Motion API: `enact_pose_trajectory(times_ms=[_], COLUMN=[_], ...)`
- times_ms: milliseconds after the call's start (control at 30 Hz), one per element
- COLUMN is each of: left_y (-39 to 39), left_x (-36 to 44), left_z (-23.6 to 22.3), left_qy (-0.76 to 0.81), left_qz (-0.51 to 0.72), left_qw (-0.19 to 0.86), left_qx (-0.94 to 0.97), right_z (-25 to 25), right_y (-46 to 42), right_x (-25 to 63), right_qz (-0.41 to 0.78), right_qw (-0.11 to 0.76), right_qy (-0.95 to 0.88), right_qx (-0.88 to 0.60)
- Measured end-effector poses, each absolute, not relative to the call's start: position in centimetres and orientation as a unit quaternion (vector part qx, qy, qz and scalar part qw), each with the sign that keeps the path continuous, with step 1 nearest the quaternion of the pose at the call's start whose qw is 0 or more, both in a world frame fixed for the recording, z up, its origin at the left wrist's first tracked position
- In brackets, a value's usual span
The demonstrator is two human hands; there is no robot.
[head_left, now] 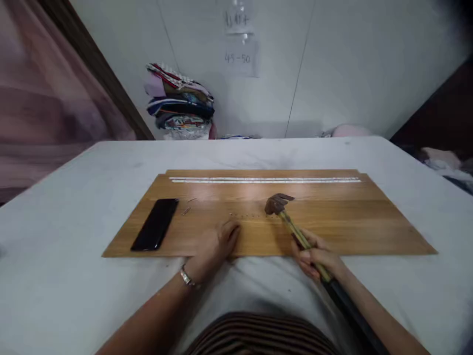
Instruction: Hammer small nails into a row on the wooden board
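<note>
A claw hammer (294, 228) with a rusty brown head and a yellowish shaft that ends in a black grip is in my right hand (316, 257). The fingers wrap round the shaft partway along, and the head is over the middle of a wooden board (369, 222). My left hand (221, 237), with a metal bracelet at the wrist, rests on the board near its front edge. Its fingers are curled together, and what they hold, if anything, is hidden. Just beyond them runs a row of tiny nails (247, 215), between the left hand and the hammer head.
A black phone (155, 224) lies on the board's left part. Beside it are a few loose nails (186, 211). Two white strips (266, 181) run along the board's far edge. The board lies on a white-covered table (66, 212); folded cloths (181, 101) are stacked behind it.
</note>
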State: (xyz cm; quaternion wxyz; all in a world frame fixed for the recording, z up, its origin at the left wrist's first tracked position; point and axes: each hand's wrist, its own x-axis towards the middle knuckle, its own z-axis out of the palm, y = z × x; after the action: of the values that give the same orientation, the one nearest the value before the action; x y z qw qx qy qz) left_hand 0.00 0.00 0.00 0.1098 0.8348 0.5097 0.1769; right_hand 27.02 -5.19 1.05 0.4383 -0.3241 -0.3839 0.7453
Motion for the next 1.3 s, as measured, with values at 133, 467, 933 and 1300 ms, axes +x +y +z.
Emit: enact_pose_trajectory(times_ms=[133, 467, 933, 1300], left_y=[0.05, 0.27, 0.25, 0.24], left_x=[0.04, 0.04, 0.12, 0.12], left_z=[0.14, 0.16, 0.35, 0.29], left_qy=[0.507, 0.504, 0.51, 0.502], left_qz=[0.176, 0.172, 0.164, 0.17], left_qw=[0.113, 0.115, 0.108, 0.111], left_qx=[0.836, 0.838, 0.838, 0.84], right_z=[1.17, 1.41, 1.2, 0.95], right_y=[-5.31, -5.27, -5.17, -5.04], right_x=[27.04, 27.14, 27.09, 26.93], right_qz=[0.754, 0.758, 0.763, 0.768], right_qw=[0.429, 0.438, 0.44, 0.431], right_qy=[-0.379, -0.377, -0.368, -0.363], right_qx=[-0.323, -0.302, -0.298, -0.305])
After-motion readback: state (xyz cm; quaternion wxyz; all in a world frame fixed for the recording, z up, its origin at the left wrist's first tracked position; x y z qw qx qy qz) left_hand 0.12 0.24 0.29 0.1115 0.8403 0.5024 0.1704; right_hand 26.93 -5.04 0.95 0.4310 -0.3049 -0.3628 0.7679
